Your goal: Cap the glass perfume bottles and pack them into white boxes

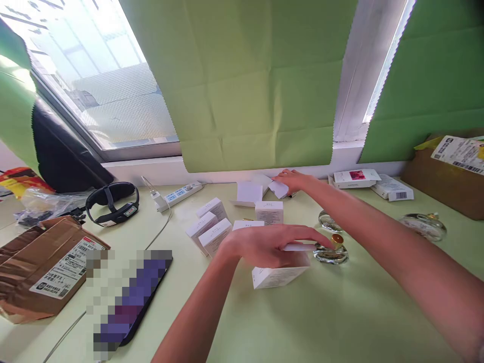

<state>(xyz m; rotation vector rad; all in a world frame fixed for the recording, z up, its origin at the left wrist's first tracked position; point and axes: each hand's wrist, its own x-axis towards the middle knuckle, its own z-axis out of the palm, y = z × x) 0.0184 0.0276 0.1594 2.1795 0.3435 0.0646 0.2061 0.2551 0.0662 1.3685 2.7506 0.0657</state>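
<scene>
My left hand [266, 244] is wrapped over a small white box [278, 277] tilted on the table, its flap standing out to the right. The left index finger reaches to the gold cap of a clear glass perfume bottle [331, 252] lying beside the box. At the back, my right hand [290, 180] has its fingers closed at a white cardboard flap [279, 188], partly hidden. Left of it stands an open white carton [249, 193]. Several closed white boxes [215, 236] are grouped to the left, and another white box [269, 212] is behind my left hand.
Two more glass bottles, one [328, 221] under my right forearm and one [423, 226] further right. Flat white packs [355, 177] and a brown carton [446, 176] are back right. Left are a power strip [180, 195], black headset [111, 204], torn parcel [56, 267] and phone [139, 302].
</scene>
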